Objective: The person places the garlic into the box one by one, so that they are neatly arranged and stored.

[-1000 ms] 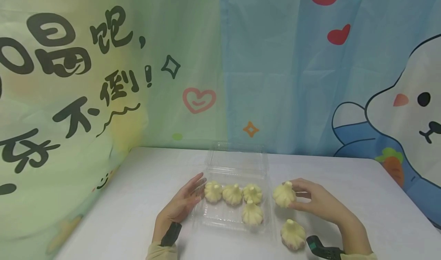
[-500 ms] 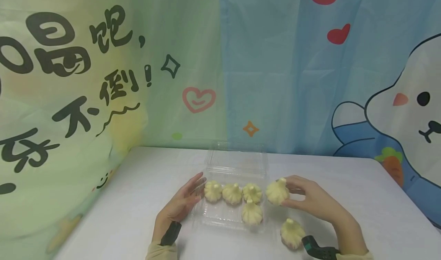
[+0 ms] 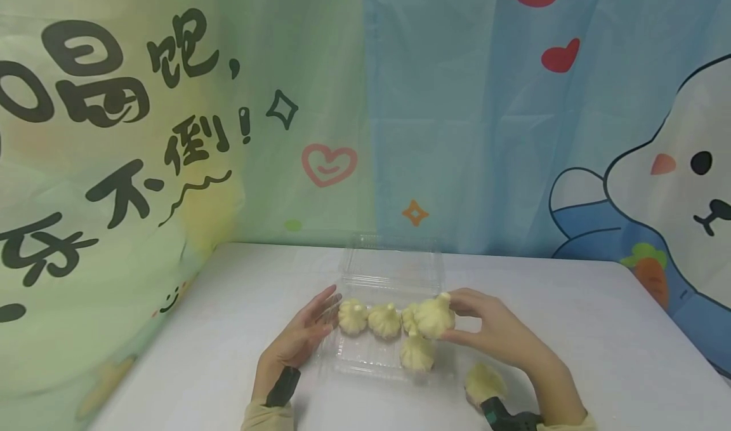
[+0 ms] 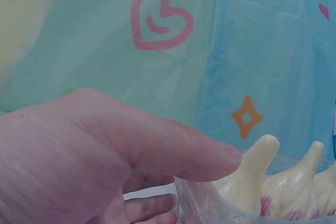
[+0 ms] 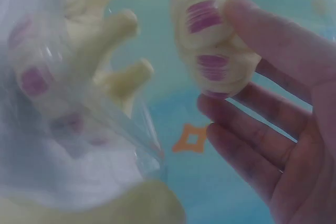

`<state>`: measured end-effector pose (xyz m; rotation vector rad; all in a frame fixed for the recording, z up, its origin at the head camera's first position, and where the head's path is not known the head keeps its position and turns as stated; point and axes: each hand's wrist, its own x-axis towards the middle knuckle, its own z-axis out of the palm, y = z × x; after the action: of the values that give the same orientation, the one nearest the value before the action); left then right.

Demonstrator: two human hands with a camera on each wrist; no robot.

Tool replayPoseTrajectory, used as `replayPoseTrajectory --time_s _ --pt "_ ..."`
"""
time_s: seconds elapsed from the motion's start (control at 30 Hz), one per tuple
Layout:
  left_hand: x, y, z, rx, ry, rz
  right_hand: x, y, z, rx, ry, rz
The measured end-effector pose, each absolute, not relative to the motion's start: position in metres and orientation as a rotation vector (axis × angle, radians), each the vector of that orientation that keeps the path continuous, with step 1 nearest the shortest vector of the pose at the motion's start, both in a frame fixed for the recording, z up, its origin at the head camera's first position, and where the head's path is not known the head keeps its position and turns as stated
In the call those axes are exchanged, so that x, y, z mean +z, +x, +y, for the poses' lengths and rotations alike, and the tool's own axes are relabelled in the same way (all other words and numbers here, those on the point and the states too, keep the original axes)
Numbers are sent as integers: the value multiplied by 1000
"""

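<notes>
My right hand [image 3: 491, 326] pinches a pale garlic bulb [image 3: 435, 317] between thumb and fingers, over the right side of a clear plastic clamshell box [image 3: 365, 372]. Purple streaks mark the underside of that held bulb [image 5: 215, 40] in the right wrist view. Inside the box, garlic bulbs [image 3: 385, 322] stand in a back row, and one more bulb [image 3: 417, 353] sits at the front right. The held bulb partly covers the rightmost one of the row. My left hand [image 3: 302, 332] rests along the box's left side, fingers extended, its thumb [image 4: 210, 158] at the rim.
Another garlic bulb [image 3: 484, 383] lies on the white table [image 3: 200, 355] right of the box, partly hidden by the right wrist's camera strap [image 3: 508, 415]. The box's open lid [image 3: 394, 266] leans back behind it. A printed curtain [image 3: 434, 101] hangs beyond the table.
My right hand has carried its garlic bulb leftward, from beside the box to above its right side. The left hand and the bulbs in the box have stayed in place.
</notes>
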<state>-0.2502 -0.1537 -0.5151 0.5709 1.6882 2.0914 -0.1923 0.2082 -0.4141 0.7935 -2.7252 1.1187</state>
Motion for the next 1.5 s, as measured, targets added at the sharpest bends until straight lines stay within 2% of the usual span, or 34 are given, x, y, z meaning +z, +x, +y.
replayPoseTrajectory --time_s 0.67,1.5 --pt "-515 -248 -154 2109 569 1667 -429 -196 165 1069 1006 -2519" --pt "-516 -249 -153 2113 555 1654 -459 -200 142 912 948 -2619"
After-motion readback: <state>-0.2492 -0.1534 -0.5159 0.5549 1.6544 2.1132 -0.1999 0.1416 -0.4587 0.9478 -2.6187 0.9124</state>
